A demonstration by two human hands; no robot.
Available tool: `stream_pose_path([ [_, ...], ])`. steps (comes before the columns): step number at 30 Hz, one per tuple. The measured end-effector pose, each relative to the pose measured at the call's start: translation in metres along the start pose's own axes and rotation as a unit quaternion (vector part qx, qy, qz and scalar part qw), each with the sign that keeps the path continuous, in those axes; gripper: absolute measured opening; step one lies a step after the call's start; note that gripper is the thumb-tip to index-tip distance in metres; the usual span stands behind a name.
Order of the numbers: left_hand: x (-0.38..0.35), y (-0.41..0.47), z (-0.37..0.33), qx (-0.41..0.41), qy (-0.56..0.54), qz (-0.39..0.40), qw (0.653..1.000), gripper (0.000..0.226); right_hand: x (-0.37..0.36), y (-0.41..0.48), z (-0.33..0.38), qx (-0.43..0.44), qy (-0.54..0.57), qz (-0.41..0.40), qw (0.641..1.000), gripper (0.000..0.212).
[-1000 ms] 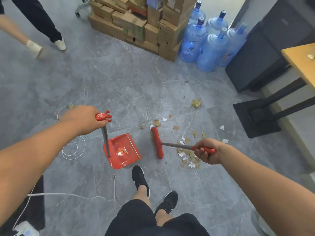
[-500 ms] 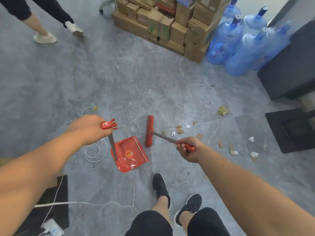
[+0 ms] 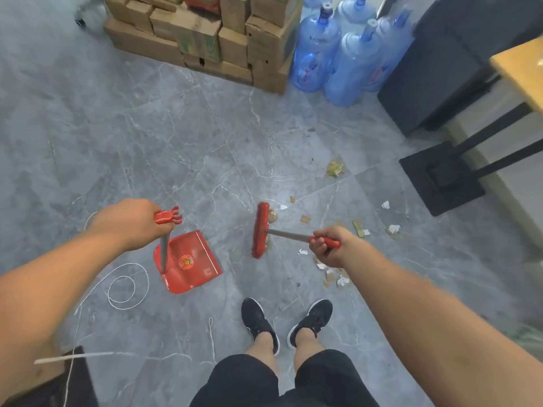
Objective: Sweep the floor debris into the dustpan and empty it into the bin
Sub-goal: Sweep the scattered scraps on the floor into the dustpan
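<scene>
Right, sweeping step. Left grip [image 3: 132, 224] is wrapped round the grey pole of the red plastic long-handled dustpan [image 3: 191, 261]. The pan sits flat on the grey tiled floor [image 3: 205, 142], mouth facing roughly 3 o'clock. Right grip [image 3: 330, 245] clenches the handle of the red short-bristled broom [image 3: 260, 230], whose head is at 3 o'clock of the pan, apart from it. Torn cardboard and paper scraps [image 3: 333, 274] lie mostly at 3–5 o'clock of the head. Suggest reaching past them, then short strokes toward 9 o'clock with the pan lip pressed down. Bin not in view.

Left hand [image 3: 129, 223] holding dustpan [image 3: 188, 261], right hand [image 3: 332, 245] holding broom [image 3: 261, 229], scattered debris [image 3: 332, 274]
</scene>
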State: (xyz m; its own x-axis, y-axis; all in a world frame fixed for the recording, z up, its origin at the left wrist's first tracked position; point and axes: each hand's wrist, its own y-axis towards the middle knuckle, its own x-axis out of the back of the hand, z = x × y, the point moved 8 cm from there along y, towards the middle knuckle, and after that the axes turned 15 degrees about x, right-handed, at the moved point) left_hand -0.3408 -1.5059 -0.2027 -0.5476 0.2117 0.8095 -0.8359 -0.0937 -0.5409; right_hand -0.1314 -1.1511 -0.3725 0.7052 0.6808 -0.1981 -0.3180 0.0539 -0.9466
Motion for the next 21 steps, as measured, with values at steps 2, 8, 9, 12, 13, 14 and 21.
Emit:
stream_pose_path([
  [2, 0.008, -0.004, -0.029, -0.011, 0.005, 0.001, 1.0, 0.039, 0.029, -0.005, 0.007, 0.001, 0.007, -0.014, 1.0, 0.016],
  [8, 0.033, -0.017, -0.108, -0.043, 0.018, -0.009, 0.999, 0.037, 0.121, -0.03, 0.019, 0.014, 0.041, -0.048, 0.998, 0.014],
  [9, 0.037, -0.019, -0.12, -0.05, 0.021, -0.015, 0.998, 0.039, 0.137, -0.033, 0.021, 0.017, 0.046, -0.055, 0.997, 0.013],
  [12, 0.048, -0.024, -0.154, -0.067, 0.023, -0.033, 0.997, 0.043, 0.183, -0.042, 0.025, 0.022, 0.06, -0.073, 0.995, 0.01],
  [13, 0.051, -0.025, -0.165, -0.074, 0.024, -0.038, 0.996, 0.043, 0.197, -0.046, 0.026, 0.024, 0.066, -0.075, 0.995, 0.01],
  [14, 0.054, -0.026, -0.176, -0.081, 0.023, -0.042, 0.996, 0.043, 0.209, -0.05, 0.027, 0.024, 0.075, -0.078, 0.994, 0.009],
  [21, 0.077, -0.031, -0.242, -0.091, 0.017, -0.067, 0.993, 0.042, 0.259, -0.071, 0.034, 0.024, 0.098, -0.089, 0.991, 0.012],
])
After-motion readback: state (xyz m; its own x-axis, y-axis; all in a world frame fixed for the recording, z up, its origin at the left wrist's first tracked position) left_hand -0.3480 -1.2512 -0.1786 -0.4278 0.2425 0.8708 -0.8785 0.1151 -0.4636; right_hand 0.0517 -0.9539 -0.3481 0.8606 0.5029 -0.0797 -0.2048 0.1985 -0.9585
